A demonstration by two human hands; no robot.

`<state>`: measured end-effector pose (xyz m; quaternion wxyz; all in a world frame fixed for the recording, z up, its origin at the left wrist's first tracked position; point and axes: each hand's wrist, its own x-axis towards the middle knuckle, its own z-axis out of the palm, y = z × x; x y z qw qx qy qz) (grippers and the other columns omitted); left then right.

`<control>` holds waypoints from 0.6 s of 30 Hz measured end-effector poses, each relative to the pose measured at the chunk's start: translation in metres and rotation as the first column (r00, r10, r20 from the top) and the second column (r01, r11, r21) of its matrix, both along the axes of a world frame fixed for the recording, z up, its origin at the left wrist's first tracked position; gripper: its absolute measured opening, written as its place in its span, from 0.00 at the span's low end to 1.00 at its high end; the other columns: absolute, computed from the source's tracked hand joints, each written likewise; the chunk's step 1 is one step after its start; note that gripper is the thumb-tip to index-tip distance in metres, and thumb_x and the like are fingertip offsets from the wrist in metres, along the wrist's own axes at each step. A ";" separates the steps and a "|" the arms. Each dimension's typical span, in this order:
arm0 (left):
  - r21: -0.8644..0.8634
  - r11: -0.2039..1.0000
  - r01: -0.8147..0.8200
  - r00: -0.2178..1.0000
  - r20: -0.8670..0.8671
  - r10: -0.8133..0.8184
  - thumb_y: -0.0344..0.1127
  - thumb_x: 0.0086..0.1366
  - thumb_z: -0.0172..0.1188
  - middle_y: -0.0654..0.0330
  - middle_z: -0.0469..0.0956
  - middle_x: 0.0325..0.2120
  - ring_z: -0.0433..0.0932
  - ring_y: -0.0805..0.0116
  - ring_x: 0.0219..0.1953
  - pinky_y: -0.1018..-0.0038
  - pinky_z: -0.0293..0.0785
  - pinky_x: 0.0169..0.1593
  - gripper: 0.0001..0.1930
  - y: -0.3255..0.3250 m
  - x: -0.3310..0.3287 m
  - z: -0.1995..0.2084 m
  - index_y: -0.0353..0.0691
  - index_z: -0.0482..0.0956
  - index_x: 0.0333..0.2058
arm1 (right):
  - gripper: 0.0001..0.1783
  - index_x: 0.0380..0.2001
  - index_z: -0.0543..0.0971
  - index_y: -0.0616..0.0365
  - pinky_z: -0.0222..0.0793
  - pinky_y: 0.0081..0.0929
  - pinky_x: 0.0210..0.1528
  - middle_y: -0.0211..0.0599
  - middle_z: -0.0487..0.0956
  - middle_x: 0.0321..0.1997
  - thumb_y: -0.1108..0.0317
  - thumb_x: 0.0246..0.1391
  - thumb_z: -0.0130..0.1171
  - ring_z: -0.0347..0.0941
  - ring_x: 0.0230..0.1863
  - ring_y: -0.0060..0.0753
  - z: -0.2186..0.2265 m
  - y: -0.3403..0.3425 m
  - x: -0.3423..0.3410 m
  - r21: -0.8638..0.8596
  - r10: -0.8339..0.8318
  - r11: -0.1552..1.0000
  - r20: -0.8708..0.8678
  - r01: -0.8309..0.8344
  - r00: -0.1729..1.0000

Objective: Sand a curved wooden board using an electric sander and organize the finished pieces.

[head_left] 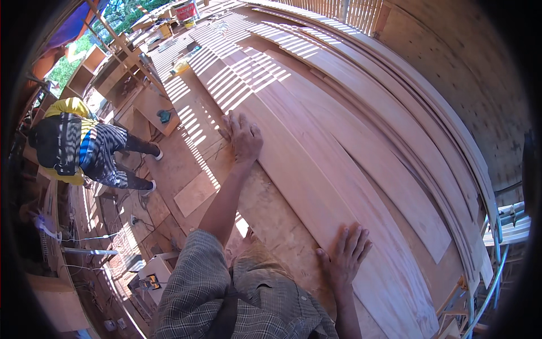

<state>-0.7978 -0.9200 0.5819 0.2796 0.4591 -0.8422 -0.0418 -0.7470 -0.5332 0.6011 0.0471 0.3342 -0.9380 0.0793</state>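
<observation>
A long, pale reddish wooden board (pixel 299 169) runs away from me across the work surface. At its left edge, farther off, my left hand (pixel 245 138) is closed, with bent fingers over the edge; its thumb is hard to make out. Nearer my body, my right hand (pixel 345 257) lies on the same board close to that edge, fingers stretched out and thumb apart. Another board (pixel 372 186) lies alongside to the right. Stripes of sunlight fall across the far ends.
More long boards (pixel 406 107) are stacked to the right, beside a large wooden panel (pixel 457 73). At the left a person (pixel 84 144) in a yellow top bends over. Wooden boxes (pixel 121 79) stand beyond. A red and white bucket (pixel 185 12) sits at the far end.
</observation>
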 end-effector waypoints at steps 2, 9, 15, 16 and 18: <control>0.065 0.975 0.213 0.977 -0.044 -0.210 0.47 0.62 0.45 0.47 0.51 0.62 0.43 0.50 0.66 0.46 0.35 0.63 0.30 -0.014 0.015 0.000 0.34 0.59 0.58 | 0.46 0.61 0.55 0.62 0.33 0.60 0.65 0.55 0.46 0.66 0.37 0.50 0.46 0.38 0.68 0.61 -0.004 -0.004 0.009 0.034 0.007 0.999 -0.003 -0.007 1.000; 0.075 0.903 0.422 0.905 0.030 -0.425 0.49 0.63 0.45 0.49 0.57 0.59 0.52 0.55 0.63 0.55 0.46 0.63 0.25 -0.096 -0.002 0.023 0.40 0.65 0.55 | 0.42 0.61 0.51 0.68 0.31 0.52 0.67 0.54 0.47 0.67 0.43 0.56 0.41 0.38 0.69 0.55 -0.004 -0.043 0.034 0.049 -0.314 0.948 -0.006 0.314 0.949; 0.268 0.326 0.907 0.263 0.245 -0.933 0.47 0.63 0.45 0.52 0.67 0.49 0.63 0.55 0.53 0.59 0.58 0.56 0.21 -0.209 0.018 -0.021 0.39 0.71 0.48 | 0.38 0.59 0.61 0.62 0.35 0.53 0.66 0.49 0.48 0.67 0.42 0.54 0.43 0.38 0.69 0.52 0.013 -0.132 0.027 0.033 -0.352 0.936 0.142 0.351 0.925; 0.225 0.274 0.935 0.206 0.284 -0.936 0.47 0.63 0.44 0.51 0.67 0.48 0.64 0.55 0.52 0.59 0.59 0.55 0.21 -0.216 0.026 -0.017 0.38 0.71 0.48 | 0.37 0.58 0.62 0.60 0.36 0.53 0.66 0.47 0.49 0.67 0.42 0.55 0.43 0.39 0.69 0.51 0.011 -0.142 0.029 -0.023 -0.372 0.925 0.131 0.378 0.919; 0.116 0.204 0.972 0.149 0.366 -0.919 0.46 0.63 0.44 0.51 0.67 0.47 0.65 0.54 0.51 0.60 0.60 0.54 0.21 -0.234 0.041 -0.012 0.38 0.71 0.48 | 0.35 0.57 0.64 0.58 0.38 0.53 0.65 0.46 0.51 0.67 0.42 0.55 0.42 0.40 0.69 0.50 0.004 -0.139 0.034 -0.070 -0.426 0.897 0.123 0.436 0.896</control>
